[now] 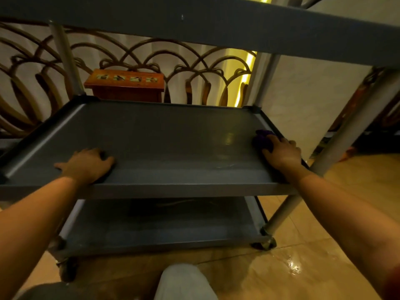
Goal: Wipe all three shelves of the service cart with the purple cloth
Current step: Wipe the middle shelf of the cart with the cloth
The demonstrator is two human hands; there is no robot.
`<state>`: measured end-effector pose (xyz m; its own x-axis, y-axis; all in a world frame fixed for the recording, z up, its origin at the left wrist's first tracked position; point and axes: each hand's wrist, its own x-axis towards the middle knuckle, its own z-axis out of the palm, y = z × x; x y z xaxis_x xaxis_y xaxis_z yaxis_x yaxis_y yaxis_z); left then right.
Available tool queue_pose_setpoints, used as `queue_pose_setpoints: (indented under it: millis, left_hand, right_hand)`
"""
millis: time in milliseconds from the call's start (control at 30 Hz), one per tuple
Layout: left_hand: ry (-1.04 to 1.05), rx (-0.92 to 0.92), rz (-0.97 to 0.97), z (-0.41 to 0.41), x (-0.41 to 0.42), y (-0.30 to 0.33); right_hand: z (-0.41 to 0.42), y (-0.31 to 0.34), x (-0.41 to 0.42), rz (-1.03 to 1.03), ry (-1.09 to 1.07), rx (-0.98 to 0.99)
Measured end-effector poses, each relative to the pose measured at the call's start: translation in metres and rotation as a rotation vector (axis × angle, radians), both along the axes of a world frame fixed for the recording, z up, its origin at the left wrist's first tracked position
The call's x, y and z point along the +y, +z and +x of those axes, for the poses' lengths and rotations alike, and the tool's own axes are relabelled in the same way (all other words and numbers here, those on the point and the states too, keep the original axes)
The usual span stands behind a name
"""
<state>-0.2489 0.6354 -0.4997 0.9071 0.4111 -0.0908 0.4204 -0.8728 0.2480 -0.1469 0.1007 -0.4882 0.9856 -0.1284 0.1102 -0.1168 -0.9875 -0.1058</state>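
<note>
The grey service cart fills the view, seen from low down. Its middle shelf lies in front of me, the top shelf passes overhead and the bottom shelf shows below. My right hand presses a bunched purple cloth onto the middle shelf near its right rim. My left hand rests palm down on the front left of the same shelf, fingers over its front lip, holding nothing.
Behind the cart stand a curved rattan screen and an orange wooden box. Grey cart posts rise at the corners, with castors on a glossy tiled floor. My knee in pale cloth is at the bottom.
</note>
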Motion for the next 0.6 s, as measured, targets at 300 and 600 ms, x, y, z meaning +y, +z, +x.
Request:
queue_pose_setpoints:
  millis: [300, 600]
  left_hand:
    - [-0.160, -0.009, 0.111, -0.028, 0.062, -0.016]
    - [-0.070, 0.116, 0.213, -0.022, 0.043, -0.016]
  right_hand:
    - [-0.012, 0.001, -0.022, 0.537, 0.069, -0.041]
    - [-0.008, -0.006, -0.026, 0.468, -0.030, -0.061]
